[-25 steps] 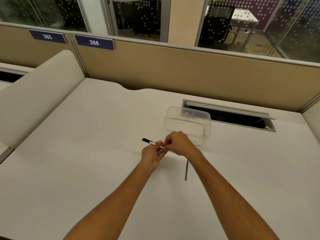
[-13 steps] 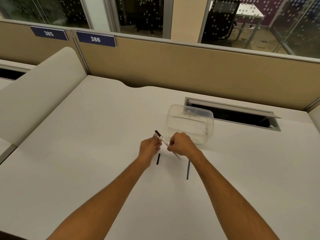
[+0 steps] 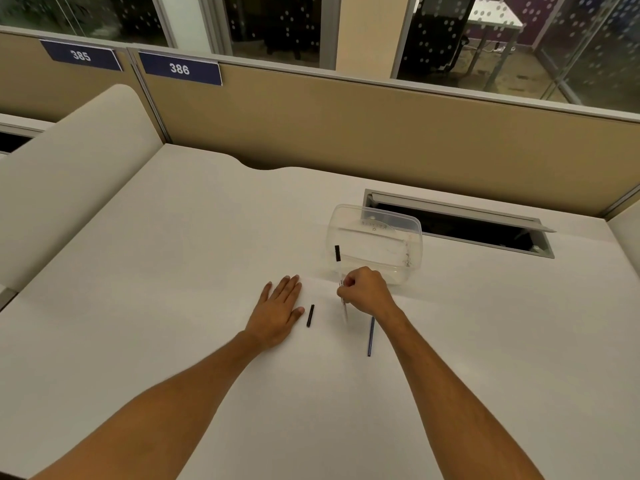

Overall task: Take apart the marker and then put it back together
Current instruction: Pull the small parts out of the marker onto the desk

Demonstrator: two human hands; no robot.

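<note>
My right hand [image 3: 365, 291] grips the white marker body [image 3: 343, 308] and holds it nearly upright, its black end [image 3: 337, 253] pointing up in front of the clear box. A short black piece of the marker [image 3: 310, 315] lies on the white desk between my hands. A thin dark blue rod [image 3: 370, 336], the marker's inner part, lies on the desk just below my right wrist. My left hand [image 3: 280, 308] rests flat on the desk, fingers straight, just left of the black piece and holding nothing.
A clear plastic container [image 3: 412, 233] stands behind my right hand. Behind it an open cable slot [image 3: 460, 225] is cut into the desk [image 3: 173, 271]. A tan partition [image 3: 346, 133] closes the back, and a padded divider [image 3: 69, 174] stands at the left.
My left hand let go of the marker and laid itself flat on the desk. The short black piece came off and now lies on the desk. My right hand tipped the marker body upright.
</note>
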